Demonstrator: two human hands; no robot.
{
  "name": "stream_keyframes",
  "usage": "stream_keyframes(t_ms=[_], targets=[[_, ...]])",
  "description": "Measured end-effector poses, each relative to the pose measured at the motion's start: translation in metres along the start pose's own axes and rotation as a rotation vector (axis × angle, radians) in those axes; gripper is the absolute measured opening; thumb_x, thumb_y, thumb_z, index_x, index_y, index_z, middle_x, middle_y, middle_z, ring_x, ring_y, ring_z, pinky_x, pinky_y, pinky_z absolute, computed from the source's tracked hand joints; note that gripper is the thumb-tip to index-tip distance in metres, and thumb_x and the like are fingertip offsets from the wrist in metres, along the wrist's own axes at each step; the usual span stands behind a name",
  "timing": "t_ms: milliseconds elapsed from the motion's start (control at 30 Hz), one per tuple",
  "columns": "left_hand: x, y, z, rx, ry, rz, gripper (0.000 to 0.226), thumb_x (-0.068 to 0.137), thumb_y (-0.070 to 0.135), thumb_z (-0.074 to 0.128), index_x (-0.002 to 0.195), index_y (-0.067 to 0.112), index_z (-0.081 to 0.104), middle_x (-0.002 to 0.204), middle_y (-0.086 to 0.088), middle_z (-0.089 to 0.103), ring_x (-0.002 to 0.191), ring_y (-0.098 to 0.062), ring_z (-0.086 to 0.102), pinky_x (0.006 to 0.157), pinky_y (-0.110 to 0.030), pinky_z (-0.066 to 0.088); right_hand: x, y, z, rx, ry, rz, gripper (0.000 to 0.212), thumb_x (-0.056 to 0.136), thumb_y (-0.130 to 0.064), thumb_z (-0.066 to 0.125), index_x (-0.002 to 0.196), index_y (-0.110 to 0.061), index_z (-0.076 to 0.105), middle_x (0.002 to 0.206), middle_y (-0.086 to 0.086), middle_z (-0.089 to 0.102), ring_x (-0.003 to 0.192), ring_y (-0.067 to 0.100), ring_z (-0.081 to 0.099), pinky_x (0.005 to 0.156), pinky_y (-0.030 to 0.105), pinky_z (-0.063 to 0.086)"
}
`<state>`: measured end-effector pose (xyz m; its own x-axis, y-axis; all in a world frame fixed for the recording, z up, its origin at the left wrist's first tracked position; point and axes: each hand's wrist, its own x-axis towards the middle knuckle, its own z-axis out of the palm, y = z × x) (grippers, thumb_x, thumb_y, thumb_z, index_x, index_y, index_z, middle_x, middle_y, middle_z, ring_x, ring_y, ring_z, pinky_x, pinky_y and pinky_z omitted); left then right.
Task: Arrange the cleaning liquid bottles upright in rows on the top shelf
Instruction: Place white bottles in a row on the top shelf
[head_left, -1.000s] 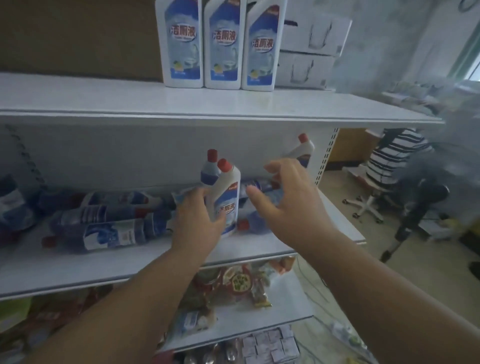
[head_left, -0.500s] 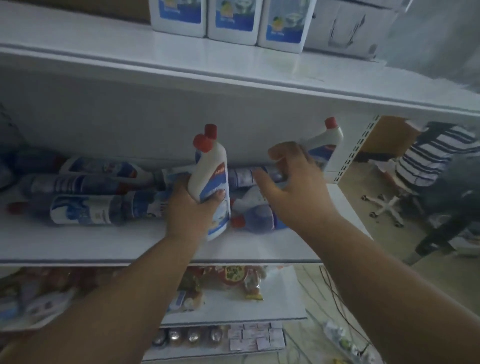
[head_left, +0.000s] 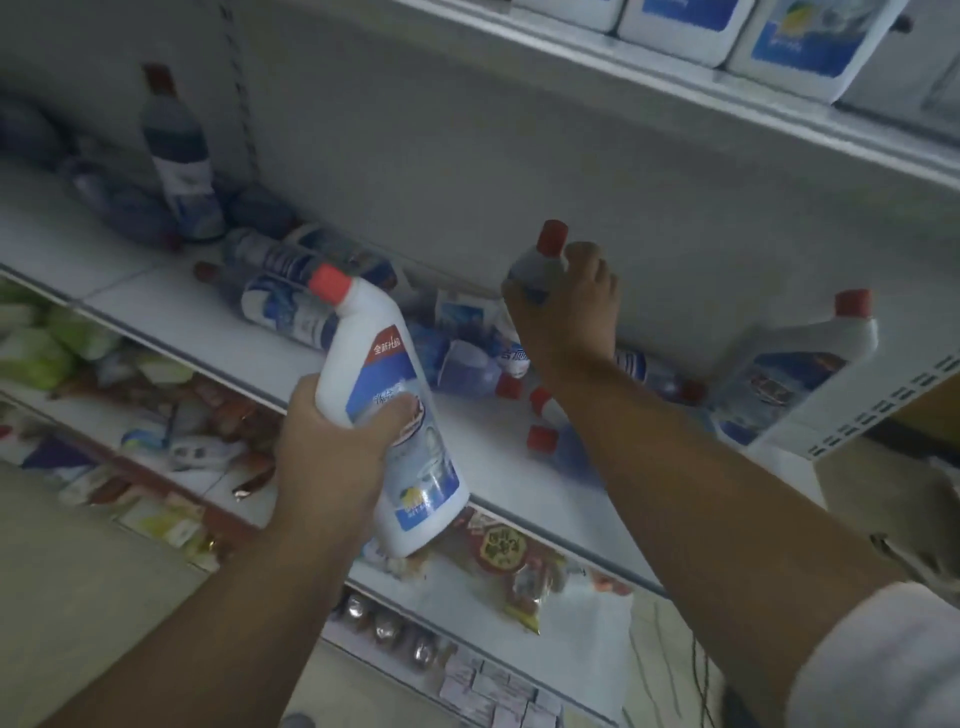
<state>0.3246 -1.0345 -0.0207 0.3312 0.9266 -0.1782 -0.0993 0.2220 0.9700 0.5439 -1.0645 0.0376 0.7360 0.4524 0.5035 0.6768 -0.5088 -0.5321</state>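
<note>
Left hand (head_left: 332, 447) wrapped around the lower body of a white cleaning bottle (head_left: 395, 415) with red cap, thumb across the blue label, bottle tilted with the cap up and to the left, held in the air just in front of the middle shelf (head_left: 171, 312). Right hand (head_left: 566, 312) further back and higher, fingers curled over the neck of a second white bottle (head_left: 535, 265), red cap sticking out above the fingers, lower part of this bottle hidden behind the hand and among the lying bottles. Hands well apart, each with its own bottle. On the middle shelf, a heap of blue bottles lying on their sides (head_left: 291, 291), some under and beside the right wrist, blurred. One dark blue bottle standing upright (head_left: 179, 166) at the far left of that shelf. One more white bottle with red cap (head_left: 800, 374) leaning at the right end against the perforated upright. On the top shelf (head_left: 779, 98), at the upper right, the bottoms of white bottles already standing in a row (head_left: 800, 47), touching each other. Below, a lower shelf with colourful snack packets (head_left: 514, 561), not sharp.
</note>
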Motion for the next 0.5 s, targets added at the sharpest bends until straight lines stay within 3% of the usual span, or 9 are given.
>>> stream_keyframes(t_ms=[167,267,500], targets=[[0.007,-0.008,-0.006,0.013,-0.023,-0.047,0.046,0.057,0.037,0.087,0.096,0.031,0.064,0.091,-0.001,0.074,0.081,-0.026,0.074,0.072,-0.052,0.061,0.014,0.002,0.030,0.148,0.007,0.126,0.069,0.073,-0.038,0.084,0.124,-0.011,0.046,0.120,0.006,0.054,0.105,0.028,0.056,0.088,0.037,0.049],[0.013,-0.014,-0.010,0.008,-0.027,-0.085,0.040,0.064,0.028,0.089,0.095,0.030,0.064,0.088,-0.002,0.074,0.080,-0.027,0.074,0.073,-0.053,0.061,0.020,-0.001,0.037,0.200,-0.007,0.148,0.064,0.074,-0.033,0.084,0.121,-0.013,0.046,0.112,0.002,0.053,0.092,0.020,0.052,0.074,0.026,0.038],[0.036,-0.017,-0.028,0.013,-0.086,-0.129,0.035,0.071,0.022,0.087,0.098,0.027,0.065,0.088,-0.002,0.075,0.079,-0.025,0.075,0.074,-0.052,0.061,-0.008,-0.011,0.041,0.197,0.105,-0.109,0.055,0.077,-0.018,0.081,0.122,-0.006,0.053,0.116,0.011,0.058,0.086,0.017,0.050,0.071,0.017,0.033]])
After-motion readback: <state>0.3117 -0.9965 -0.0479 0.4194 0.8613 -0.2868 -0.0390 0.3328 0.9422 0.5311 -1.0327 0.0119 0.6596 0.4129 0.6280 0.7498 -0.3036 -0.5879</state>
